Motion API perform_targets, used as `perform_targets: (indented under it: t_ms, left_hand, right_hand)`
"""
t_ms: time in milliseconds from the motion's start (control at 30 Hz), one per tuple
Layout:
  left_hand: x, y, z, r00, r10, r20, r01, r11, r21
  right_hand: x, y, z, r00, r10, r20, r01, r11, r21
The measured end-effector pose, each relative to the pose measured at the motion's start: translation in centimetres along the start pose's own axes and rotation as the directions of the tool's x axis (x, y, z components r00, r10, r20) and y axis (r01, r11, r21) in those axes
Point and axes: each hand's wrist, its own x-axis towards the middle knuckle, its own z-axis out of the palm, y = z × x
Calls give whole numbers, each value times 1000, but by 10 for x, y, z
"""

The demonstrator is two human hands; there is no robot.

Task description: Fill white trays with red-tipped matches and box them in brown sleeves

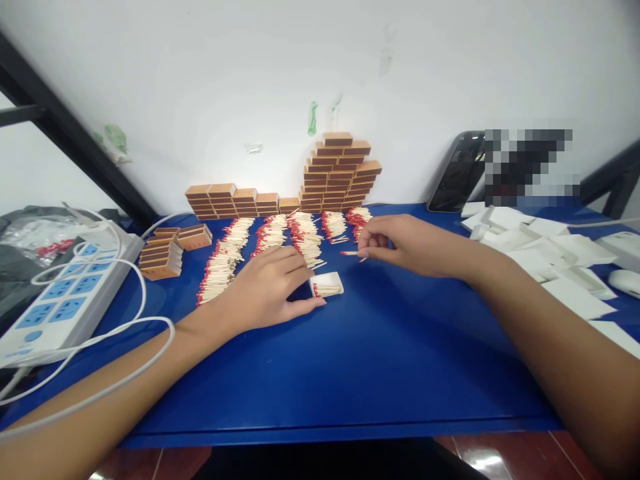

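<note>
My left hand (273, 287) lies on the blue table with thumb and fingers gripping the left end of a small white matchbox tray (341, 283). Inside the tray is a layer of matches (327, 291), red heads to the left. My right hand (385, 241) is to the right of the tray and a little farther back, pinching a match (349, 253) between thumb and fingertips; a second one may be in the pinch. Rows of loose red-headed matches (305, 237) lie beyond both hands, the right-most pile (359, 217) just behind my right fingertips.
Brown matchboxes (337, 179) are stacked against the wall, with more (161, 257) at the left. A power strip (70, 287) and looping white cable (170, 333) occupy the left side. White trays (540, 243) are heaped at the right, near a phone (457, 172) leaning on the wall.
</note>
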Motion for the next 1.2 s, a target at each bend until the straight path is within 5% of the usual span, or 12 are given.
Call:
perform_targets:
  t_ms: [233,500,700,867,1200]
  left_hand:
    - [1,2,0,1000,-25,-7,25,1000,8]
    - [2,3,-1,1000,-1,-4,0,1000,-21]
    - [1,2,0,999,6,-36,-6,1000,1]
    - [1,1,1,999,11,-42,-11,1000,3]
    - [0,1,1,999,11,-34,-11,1000,6]
  right_hand:
    - [-4,-24,24,986,-166,16,164,985,60]
    - [-2,-37,44,976,-218,-20,219,975,47]
    - [-3,-13,14,989,-136,-59,135,991,-18]
    - [-2,23,-9,998,47,51,-44,997,-57]
    - [19,25,25,1000,13,7,-12,1000,-23]
